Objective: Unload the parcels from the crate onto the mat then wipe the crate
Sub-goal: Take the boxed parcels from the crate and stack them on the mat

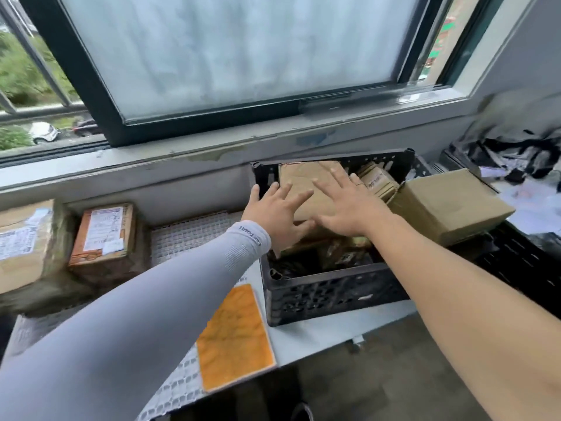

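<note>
A person is reaching both arms toward a black crate (331, 294) that is sitting on a white table (318, 335) under a big window (236, 56). The left hand (274, 212) is sticking out of a gray sleeve (145, 299). Its fingers are spread wide and straight, and they are lying against the left side of a flat brown parcel (306, 180) that is standing up high in the crate. The thumb is pointing down at the lower edge of the parcel. The right hand (346, 205) is open too, with its fingers spread out flat on the front of the same parcel. A thin ring is showing on one finger. Neither hand is curling around the parcel.

More brown parcels are sitting in the crate. A small labeled one (378, 182) is peeking out just behind the right hand. A big box (449, 205) is leaning over the right edge of the crate. Lower down in the crate it is dark, and the things there are too blurry to tell.

A white mat (188, 235) with little holes is lying to the left of the crate. Two parcels are already resting near its far left end: an orange box (103, 235) and a bigger box (24, 241) with a white label. An orange cloth (235, 338) is lying flat near the front edge of the table, just beside the crate.
</note>
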Available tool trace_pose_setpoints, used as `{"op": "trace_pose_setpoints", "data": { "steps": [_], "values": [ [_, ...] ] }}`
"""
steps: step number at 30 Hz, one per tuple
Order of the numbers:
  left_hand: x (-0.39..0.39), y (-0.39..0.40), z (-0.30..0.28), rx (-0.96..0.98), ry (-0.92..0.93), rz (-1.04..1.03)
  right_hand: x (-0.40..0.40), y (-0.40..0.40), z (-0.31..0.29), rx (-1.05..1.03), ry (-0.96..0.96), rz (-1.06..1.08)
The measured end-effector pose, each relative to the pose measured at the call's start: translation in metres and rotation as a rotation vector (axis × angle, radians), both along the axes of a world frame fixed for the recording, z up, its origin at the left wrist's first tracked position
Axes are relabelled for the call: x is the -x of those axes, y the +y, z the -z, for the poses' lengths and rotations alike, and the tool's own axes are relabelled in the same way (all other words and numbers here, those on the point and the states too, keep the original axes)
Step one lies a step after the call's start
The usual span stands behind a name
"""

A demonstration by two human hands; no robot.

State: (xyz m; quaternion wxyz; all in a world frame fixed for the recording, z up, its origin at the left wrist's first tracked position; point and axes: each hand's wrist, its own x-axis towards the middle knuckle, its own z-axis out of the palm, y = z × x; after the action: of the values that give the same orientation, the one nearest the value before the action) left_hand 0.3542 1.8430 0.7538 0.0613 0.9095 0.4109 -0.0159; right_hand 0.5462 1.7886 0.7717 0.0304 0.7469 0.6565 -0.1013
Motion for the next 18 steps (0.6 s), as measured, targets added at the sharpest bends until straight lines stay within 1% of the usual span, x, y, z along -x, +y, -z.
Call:
{"op": "trace_pose_setpoints", "data": {
  "steps": [3, 5, 10, 13, 18],
  "values": [
    [-0.007, 0.001, 0.016, 0.015, 0.103, -0.017, -0.009, -0.006, 0.012, 0.001, 0.019, -0.044],
    [-0.01, 0.003, 0.024, -0.005, 0.13, -0.029, -0.013, -0.006, 0.02, -0.005, 0.049, -0.05],
    [-0.019, 0.004, 0.031, -0.017, 0.094, -0.036, -0.013, -0.003, 0.035, -0.01, -0.028, -0.025],
    [-0.021, 0.002, 0.036, -0.037, 0.078, -0.037, -0.011, -0.001, 0.046, 0.005, -0.013, -0.011],
    [-0.016, 0.001, 0.04, -0.083, 0.037, -0.031, -0.007, 0.002, 0.052, -0.046, -0.068, -0.038]
  ]
}}
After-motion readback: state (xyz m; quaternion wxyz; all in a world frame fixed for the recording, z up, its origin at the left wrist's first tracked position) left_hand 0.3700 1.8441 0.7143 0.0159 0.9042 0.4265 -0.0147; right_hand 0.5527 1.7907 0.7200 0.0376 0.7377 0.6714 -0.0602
